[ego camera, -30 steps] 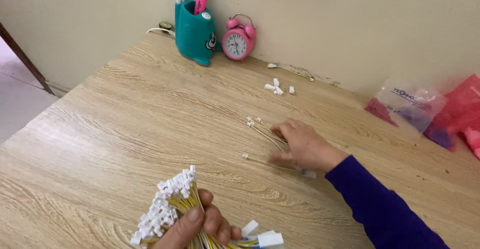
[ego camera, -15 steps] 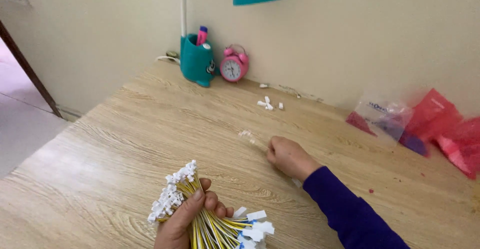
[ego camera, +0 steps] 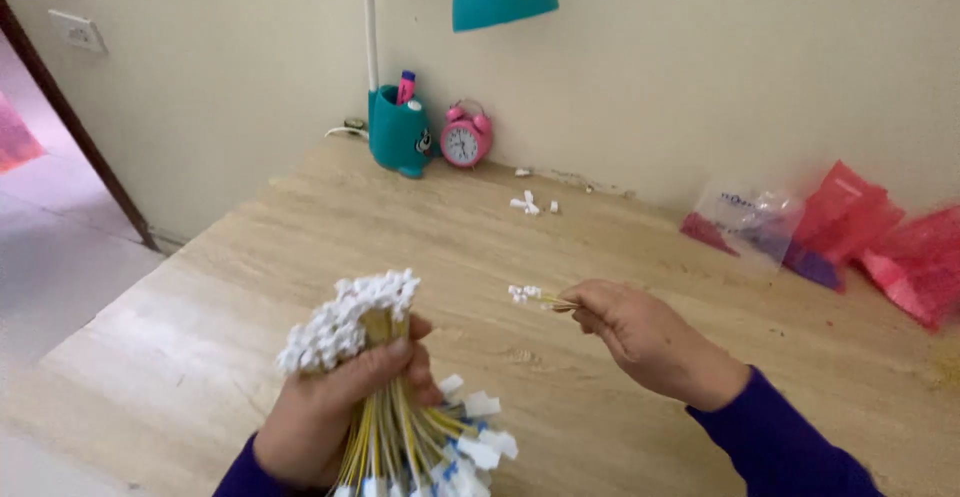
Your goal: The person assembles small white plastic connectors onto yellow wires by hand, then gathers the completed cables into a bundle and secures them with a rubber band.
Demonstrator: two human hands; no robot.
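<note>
Now: Two Hands, One Bundle, A Few Loose Wires

Low in the middle of the frame, the left hand point(ego camera: 335, 412) is gripping a thick bundle of yellow wires tipped with small white plastic connectors point(ego camera: 375, 357), its fingers wrapping tightly around the stems so that the white tips are fanning out above the fist and more white ends are spilling out below. To the right of centre, the right hand point(ego camera: 645, 342) is pinching a few thin yellow wires with white connector ends point(ego camera: 535, 297) between thumb and fingertips, the ends pointing left toward the bundle but staying apart from it. Both hands are hovering over a pale wood-grain table point(ego camera: 240, 287).

Toward the upper middle, loose white connectors point(ego camera: 528, 202) are lying near the wall. Beside them a pink round alarm clock point(ego camera: 465, 140) is standing just next to a teal desk lamp with a pen-holder base point(ego camera: 400, 132). At the right edge, red and clear plastic bags point(ego camera: 850, 227) are resting against the wall.
</note>
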